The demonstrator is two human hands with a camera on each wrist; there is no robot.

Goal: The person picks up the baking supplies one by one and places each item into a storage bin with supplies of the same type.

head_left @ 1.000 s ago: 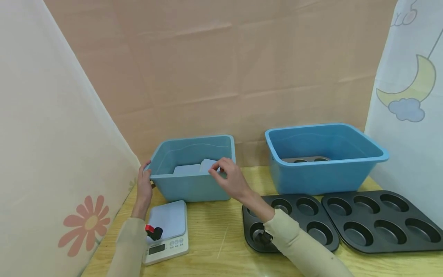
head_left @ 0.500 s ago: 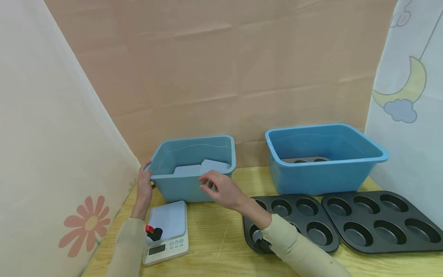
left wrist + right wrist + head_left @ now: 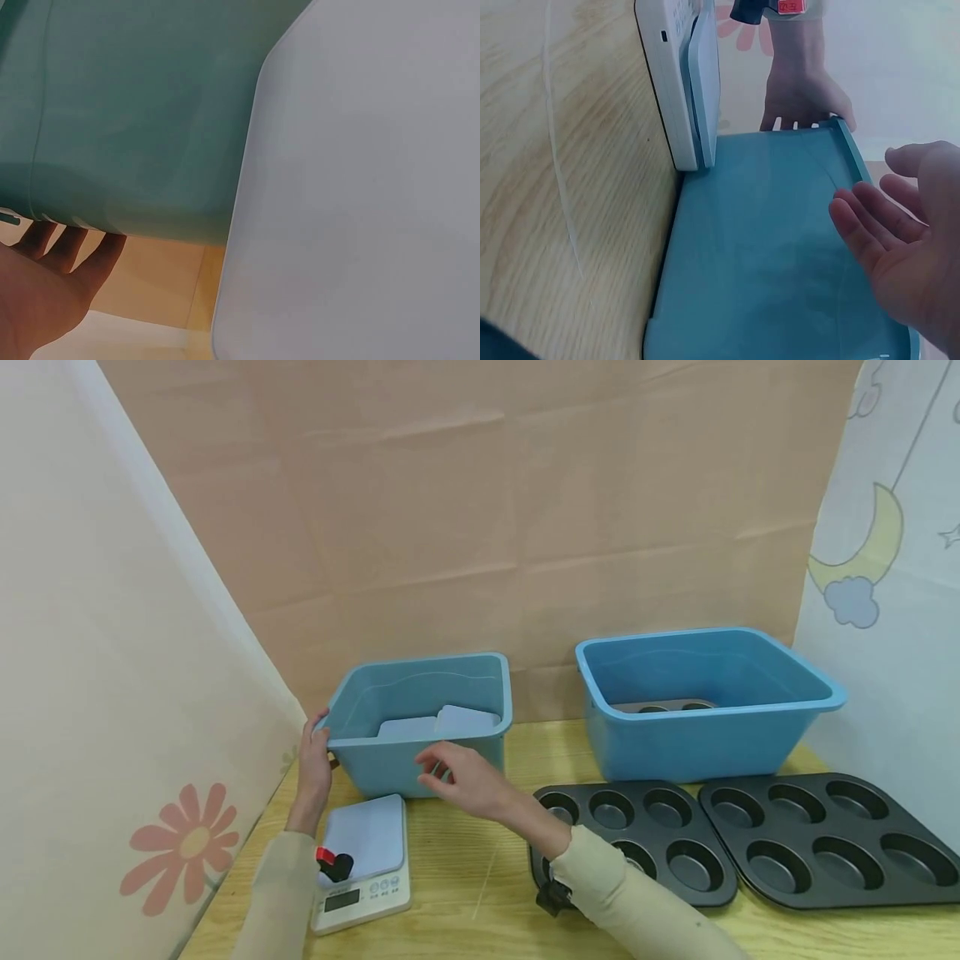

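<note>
Before right hand (image 3: 461, 779), blue bin (image 3: 420, 739), untouched

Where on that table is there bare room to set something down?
Bare wood lies between the scale and the near muffin tray, under the right hand. A smaller gap opens between the two blue bins. The right side is crowded: two trays side by side before the right bin. The left hand holds the left bin.
</note>
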